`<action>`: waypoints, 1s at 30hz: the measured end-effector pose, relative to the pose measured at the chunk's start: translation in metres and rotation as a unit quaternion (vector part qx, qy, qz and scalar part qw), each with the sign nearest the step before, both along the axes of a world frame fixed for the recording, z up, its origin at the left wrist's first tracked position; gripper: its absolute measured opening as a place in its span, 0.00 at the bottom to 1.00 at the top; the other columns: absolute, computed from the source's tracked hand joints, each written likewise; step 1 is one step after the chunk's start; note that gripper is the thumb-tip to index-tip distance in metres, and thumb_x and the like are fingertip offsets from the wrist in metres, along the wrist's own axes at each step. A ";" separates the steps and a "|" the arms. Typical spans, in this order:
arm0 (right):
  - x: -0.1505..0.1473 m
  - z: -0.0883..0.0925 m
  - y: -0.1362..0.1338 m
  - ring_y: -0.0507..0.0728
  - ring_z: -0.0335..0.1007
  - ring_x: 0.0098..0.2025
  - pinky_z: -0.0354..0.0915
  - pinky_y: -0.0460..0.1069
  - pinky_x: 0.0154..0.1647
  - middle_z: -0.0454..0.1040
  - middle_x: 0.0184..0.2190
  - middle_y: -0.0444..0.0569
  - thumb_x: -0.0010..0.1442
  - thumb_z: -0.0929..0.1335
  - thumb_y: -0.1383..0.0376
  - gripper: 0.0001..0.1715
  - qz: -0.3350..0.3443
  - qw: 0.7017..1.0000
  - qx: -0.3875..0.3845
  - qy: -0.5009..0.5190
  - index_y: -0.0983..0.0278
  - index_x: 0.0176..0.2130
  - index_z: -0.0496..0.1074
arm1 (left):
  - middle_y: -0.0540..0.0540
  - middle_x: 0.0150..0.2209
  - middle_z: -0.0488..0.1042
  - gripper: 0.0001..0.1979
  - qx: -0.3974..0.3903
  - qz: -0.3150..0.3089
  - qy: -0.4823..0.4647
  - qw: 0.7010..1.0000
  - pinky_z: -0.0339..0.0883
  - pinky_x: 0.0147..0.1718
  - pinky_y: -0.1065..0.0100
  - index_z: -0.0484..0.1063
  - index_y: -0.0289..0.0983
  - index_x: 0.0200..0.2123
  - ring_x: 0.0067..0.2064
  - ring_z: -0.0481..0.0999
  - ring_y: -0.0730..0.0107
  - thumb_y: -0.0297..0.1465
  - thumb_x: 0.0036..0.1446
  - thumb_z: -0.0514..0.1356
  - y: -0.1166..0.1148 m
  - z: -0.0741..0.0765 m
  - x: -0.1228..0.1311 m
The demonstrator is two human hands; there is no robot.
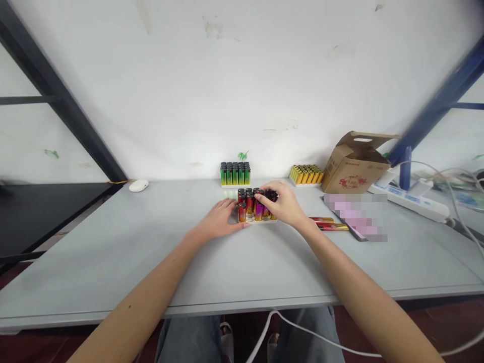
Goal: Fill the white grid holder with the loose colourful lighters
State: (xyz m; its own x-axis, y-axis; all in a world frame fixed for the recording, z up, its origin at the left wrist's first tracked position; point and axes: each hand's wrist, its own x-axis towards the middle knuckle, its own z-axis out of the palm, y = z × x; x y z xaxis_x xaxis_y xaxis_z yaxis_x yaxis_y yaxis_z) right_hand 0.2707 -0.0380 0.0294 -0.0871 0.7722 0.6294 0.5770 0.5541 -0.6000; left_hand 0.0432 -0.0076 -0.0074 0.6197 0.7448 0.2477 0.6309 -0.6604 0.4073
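Note:
A small clear tray [252,222] stands mid-table, holding upright batteries with black ends, some red and some purple-orange [258,212]. My left hand [221,218] is at its left side, thumb along the front edge and fingers beside the batteries, gripping the tray's corner. Over the tray's right part is my right hand [285,201], thumb and forefinger closed on a battery among the others. That battery is mostly hidden by the fingers. Several red-and-gold batteries [333,227] lie flat on the table just right of my right wrist.
Against the wall stand a tray of green batteries [235,175] and one of yellow batteries [308,175]. An open cardboard box [351,174], a blurred pink flat object [353,217] and a white power strip [416,201] with cables are at right. A white mouse-like object [138,185] lies back left.

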 end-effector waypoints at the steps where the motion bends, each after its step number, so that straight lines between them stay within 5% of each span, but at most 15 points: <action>1: 0.000 0.000 0.000 0.61 0.69 0.43 0.62 0.59 0.50 0.77 0.36 0.50 0.56 0.71 0.57 0.08 -0.005 1.000 0.006 -0.020 0.59 0.33 0.75 | 0.39 0.58 0.68 0.38 0.001 0.000 0.001 1.000 0.59 0.59 0.49 0.60 0.42 0.63 0.60 0.65 0.46 0.54 0.53 0.60 0.000 0.000 0.000; 20: 0.009 0.007 -0.003 0.60 0.68 0.47 0.63 0.57 0.52 0.75 0.42 0.50 0.61 0.69 0.60 0.07 0.016 0.991 0.026 -0.132 0.61 0.34 0.74 | 0.39 0.60 0.65 0.39 -0.006 0.007 0.029 1.000 0.57 0.61 0.51 0.58 0.40 0.64 0.62 0.62 0.48 0.55 0.55 0.58 -0.003 0.004 0.001; 30: 0.015 0.009 0.005 0.58 0.70 0.45 0.64 0.54 0.50 0.76 0.40 0.50 0.64 0.62 0.65 0.10 -0.015 0.995 0.097 -0.016 0.61 0.37 0.72 | 0.39 0.58 0.67 0.39 0.010 -0.002 0.023 1.000 0.59 0.59 0.51 0.59 0.41 0.63 0.60 0.65 0.48 0.56 0.54 0.57 0.003 -0.001 -0.001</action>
